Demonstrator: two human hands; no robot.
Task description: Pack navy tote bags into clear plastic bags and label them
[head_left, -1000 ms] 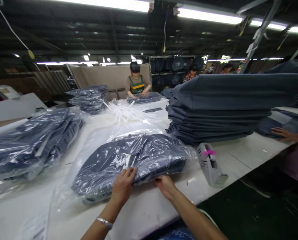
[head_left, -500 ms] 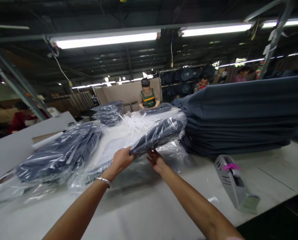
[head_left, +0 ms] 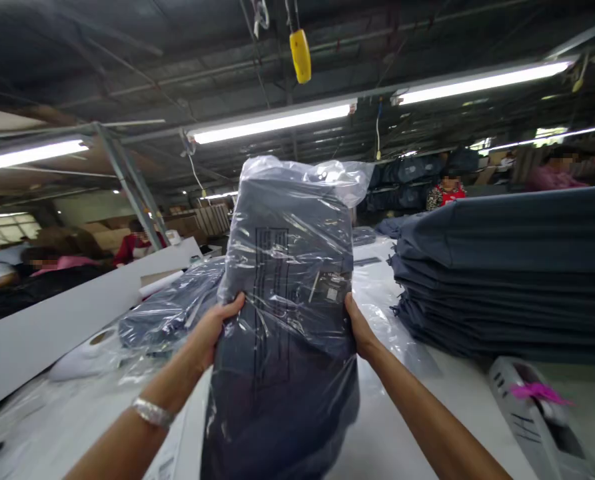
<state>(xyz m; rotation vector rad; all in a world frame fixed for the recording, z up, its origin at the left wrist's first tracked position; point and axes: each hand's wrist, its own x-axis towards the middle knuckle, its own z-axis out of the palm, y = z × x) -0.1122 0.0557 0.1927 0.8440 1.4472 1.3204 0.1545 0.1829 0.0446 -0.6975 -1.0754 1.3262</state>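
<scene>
A folded dark blue garment in a clear plastic bag is held upright in front of me, above the table. Printed text in a box runs down the bag, and a dark tag shows through at the right. My left hand grips its left edge, thumb on the front and fingers hidden behind. On the opposite edge, my right hand clasps it at about the same height, its fingers also mostly out of sight. The bag's loose clear end stands at the top.
Bagged dark garments lie to the left. A tall stack of folded dark cloth rises at the right, with a grey tape dispenser in front. A white panel borders the left side. Several people sit or stand farther back.
The bagged garment has gone from lying slanted and low over the table to standing upright close to me. Both hands have shifted to its two side edges. My view has turned left.
</scene>
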